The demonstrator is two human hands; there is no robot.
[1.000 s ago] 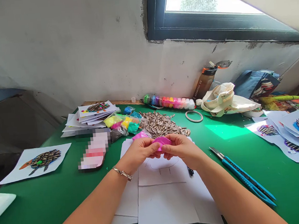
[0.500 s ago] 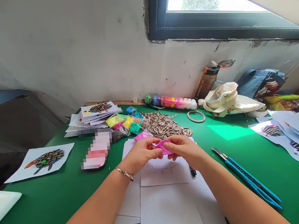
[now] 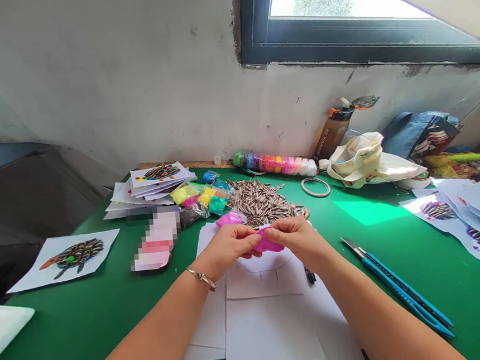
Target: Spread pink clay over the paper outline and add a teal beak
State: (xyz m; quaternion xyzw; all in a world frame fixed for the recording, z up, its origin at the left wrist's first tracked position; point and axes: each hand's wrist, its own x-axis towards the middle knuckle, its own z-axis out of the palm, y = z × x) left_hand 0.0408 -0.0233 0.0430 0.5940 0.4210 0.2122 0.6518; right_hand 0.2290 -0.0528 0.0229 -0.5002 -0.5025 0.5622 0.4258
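Observation:
A flattened piece of pink clay [image 3: 267,240] is pinched between both of my hands, held just above a white sheet with a pencil outline [image 3: 265,276]. My left hand [image 3: 227,247] grips its left edge with thumb and fingers closed. My right hand [image 3: 298,239] closes on its right side. A silver bracelet [image 3: 201,277] circles my left wrist. Behind my hands lies a heap of striped sunflower seeds [image 3: 265,202], with a pink clay bag [image 3: 229,218] beside it.
Green table [image 3: 88,316]. Blue craft knife [image 3: 400,286] at right. Clay bags [image 3: 202,197], stacked seed pictures [image 3: 150,185], clay pot row [image 3: 274,164], tape ring [image 3: 315,187], bottle [image 3: 331,128] and cloth bag [image 3: 364,160] at the back. Finished pictures at far left [image 3: 64,257] and far right [image 3: 473,210].
My fingers have kept working the pink clay, which now sits a little lower and more folded between my hands. The view shifted slightly.

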